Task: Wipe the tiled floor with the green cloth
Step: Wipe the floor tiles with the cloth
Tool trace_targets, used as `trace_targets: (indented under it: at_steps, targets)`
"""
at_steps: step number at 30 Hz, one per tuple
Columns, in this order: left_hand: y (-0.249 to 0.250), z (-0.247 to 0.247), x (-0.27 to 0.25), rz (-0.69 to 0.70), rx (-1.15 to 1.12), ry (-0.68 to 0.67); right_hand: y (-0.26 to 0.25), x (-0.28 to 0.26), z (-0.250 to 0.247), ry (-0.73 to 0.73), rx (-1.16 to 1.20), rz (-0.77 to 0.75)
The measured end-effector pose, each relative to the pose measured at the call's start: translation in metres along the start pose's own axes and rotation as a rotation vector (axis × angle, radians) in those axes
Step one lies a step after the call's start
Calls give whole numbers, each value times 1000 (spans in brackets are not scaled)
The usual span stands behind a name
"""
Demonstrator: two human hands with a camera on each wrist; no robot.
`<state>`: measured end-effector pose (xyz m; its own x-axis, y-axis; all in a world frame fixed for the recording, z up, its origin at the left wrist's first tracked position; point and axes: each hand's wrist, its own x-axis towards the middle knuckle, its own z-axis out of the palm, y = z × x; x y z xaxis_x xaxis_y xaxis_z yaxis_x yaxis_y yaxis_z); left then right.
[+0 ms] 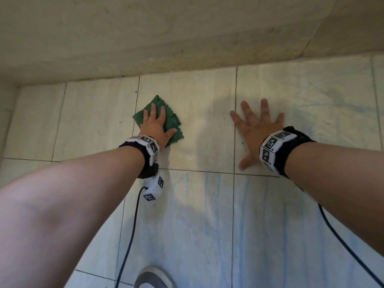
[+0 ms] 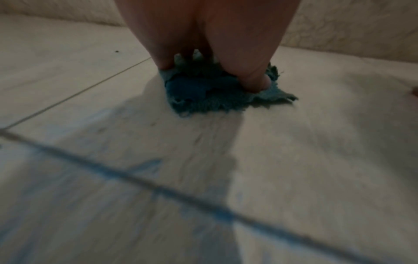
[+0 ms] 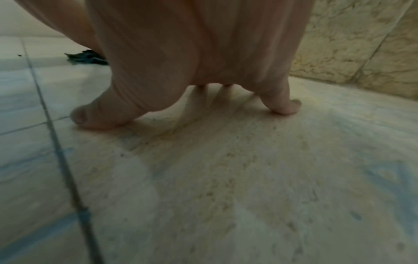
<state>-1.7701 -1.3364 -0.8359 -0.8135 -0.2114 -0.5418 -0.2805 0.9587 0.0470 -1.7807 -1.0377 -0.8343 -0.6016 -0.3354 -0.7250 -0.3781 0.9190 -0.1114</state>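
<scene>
Nearest my view a grey shoe (image 1: 153,277) stands at the floor's near edge, with two dark cables (image 1: 131,235) trailing from my wristbands (image 1: 145,146) across the tiled floor (image 1: 197,215). My left hand (image 1: 155,129) lies palm-down on the green cloth (image 1: 172,119), fingers (image 1: 154,110) straight and pressing it flat, clenching nothing, near the floor's far edge below the wall (image 1: 166,38). My right hand (image 1: 257,129) is splayed flat on bare tile, well apart from the cloth, fingers spread and holding nothing, a grout line (image 1: 235,121) between them.
</scene>
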Motion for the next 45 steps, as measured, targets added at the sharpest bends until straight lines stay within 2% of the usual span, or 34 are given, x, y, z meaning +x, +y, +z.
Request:
trace_targets:
  at_steps: [3, 7, 10, 13, 18, 27, 30, 34, 37, 41, 45]
  targets:
    - [29, -8, 14, 53, 37, -8, 3, -6, 4, 0, 39, 34]
    - [93, -16, 26, 208, 113, -42, 5, -19, 17, 11, 166, 190]
    - [158, -12, 26, 395, 210, -88, 6, -22, 21, 12, 194, 209]
    - [190, -6, 20, 456, 257, -101, 7, -22, 18, -3, 191, 203]
    - [154, 3, 2, 452, 229, -121, 8, -26, 20, -2, 184, 181]
    - [41, 40, -72, 288, 166, -119, 10, -37, 32, 44, 163, 132]
    - [48, 61, -104, 306, 198, -128, 7, -44, 35, 39, 141, 120]
    - [105, 88, -135, 453, 251, -169, -2, -50, 38, 66, 102, 130]
    - [131, 98, -142, 480, 243, -173, -2, -54, 42, 82, 97, 139]
    - [111, 96, -140, 515, 262, -162, -1, -61, 45, 63, 90, 138]
    - [60, 89, -134, 444, 208, -149, -9, -64, 45, 54, 93, 107]
